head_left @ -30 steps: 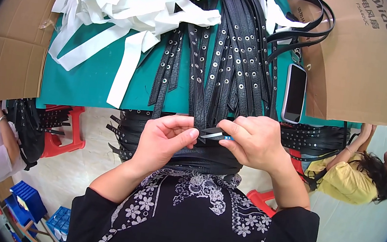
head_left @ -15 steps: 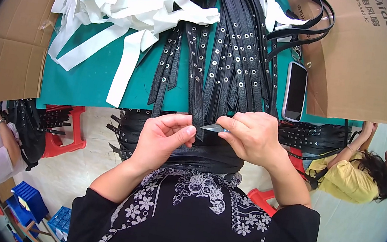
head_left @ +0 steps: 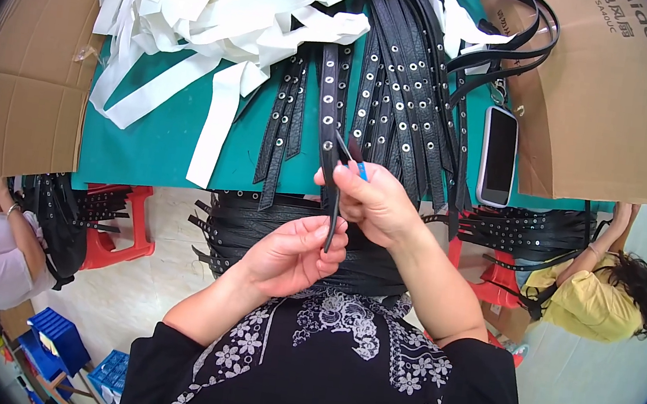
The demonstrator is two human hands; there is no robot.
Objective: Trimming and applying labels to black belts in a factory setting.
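Note:
The pointed end of a black eyelet strap (head_left: 329, 99) is pinched between the thumb and fingers of my left hand (head_left: 295, 250), close in front of me. My right hand (head_left: 373, 205) is closed round a pair of thread snips (head_left: 357, 158) with a bit of blue on it. Its blades point away from me, apart at the tips, and lie against the strap's right edge near an eyelet. My right fingers also come up against the strap. Most of the snips is hidden in my palm. Beyond lie many more black eyelet straps (head_left: 400, 102) on the green table (head_left: 160, 154).
White fabric strips (head_left: 218, 7) are heaped at the far left. A phone (head_left: 498, 159) lies right of the straps, beside a cardboard box (head_left: 605, 115). More cardboard (head_left: 27, 85) stands left. Black straps (head_left: 249, 217) lie across my lap. Co-workers sit on both sides.
My right hand has moved away from me along the strap, its snips now pointing forward instead of left. My left hand has shifted slightly right and nearer, keeping the strap end.

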